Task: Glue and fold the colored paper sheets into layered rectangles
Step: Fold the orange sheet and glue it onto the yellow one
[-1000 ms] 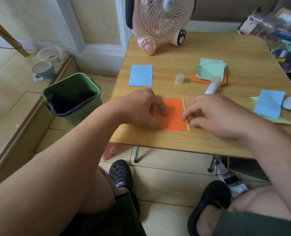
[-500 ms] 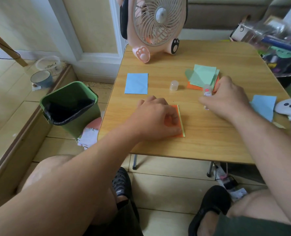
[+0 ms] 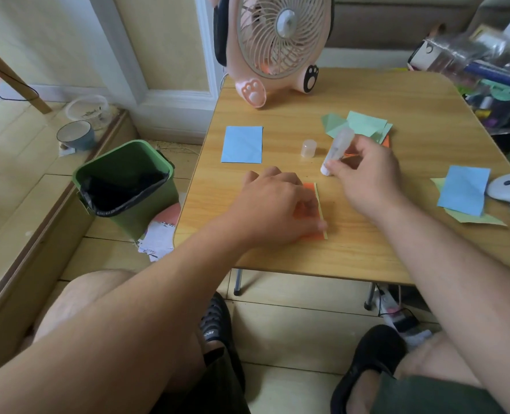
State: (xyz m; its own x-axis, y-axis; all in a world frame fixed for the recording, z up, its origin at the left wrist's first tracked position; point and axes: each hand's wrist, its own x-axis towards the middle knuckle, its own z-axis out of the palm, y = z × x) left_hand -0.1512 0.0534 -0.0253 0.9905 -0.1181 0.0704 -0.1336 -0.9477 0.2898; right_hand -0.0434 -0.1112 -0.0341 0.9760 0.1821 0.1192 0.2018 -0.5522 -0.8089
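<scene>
right hand (image 3: 367, 177) lifted glue stick (image 3: 337, 150)

You have almost nothing here that reads as text. The black sandal (image 3: 215, 327) on your left foot carries a small pale brand mark on its strap, too small to make out, and the printed papers (image 3: 158, 237) on the floor beside the green bin (image 3: 125, 186) show lines of dark print that are too blurred to read. The clear bowl (image 3: 88, 110) on the floor has a dark marking on its side, also illegible.
</scene>
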